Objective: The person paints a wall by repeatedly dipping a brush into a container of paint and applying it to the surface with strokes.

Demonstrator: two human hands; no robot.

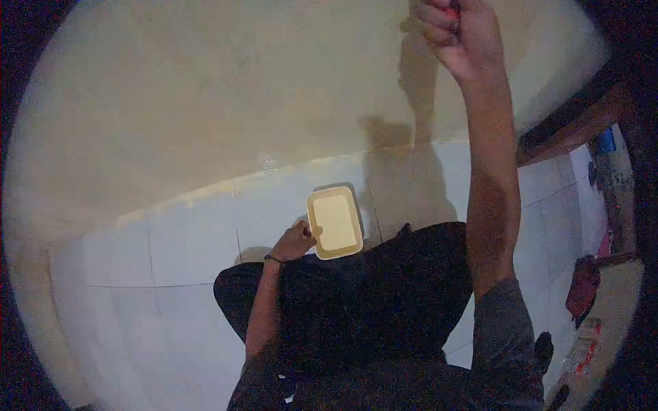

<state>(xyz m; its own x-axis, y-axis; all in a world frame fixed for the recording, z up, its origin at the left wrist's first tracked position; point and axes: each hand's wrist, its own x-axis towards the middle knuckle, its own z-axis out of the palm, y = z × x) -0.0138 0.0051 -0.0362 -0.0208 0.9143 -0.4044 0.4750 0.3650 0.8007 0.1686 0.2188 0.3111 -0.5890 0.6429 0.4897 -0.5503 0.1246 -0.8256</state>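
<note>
A shallow rectangular tray (359, 226) with rounded corners stands on the tiled floor in front of my legs. Its inside is pale cream, and I cannot tell whether that is a liquid or the bare bottom. My left hand (296, 241) is closed on the tray's left rim, with a dark band round the wrist. Raised high against the wall, my right hand (460, 38) is closed around a thing of which only a red part (452, 12) shows between the fingers. The rest of it is hidden by the hand or beyond the upper edge of the view.
A cream wall (205, 89) rises just beyond the tray, above white floor tiles (164, 253). My dark-clothed legs (356, 308) are folded close to the tray. At the right stand brown wooden furniture (582, 133) and a dark red cloth-like thing (584, 291).
</note>
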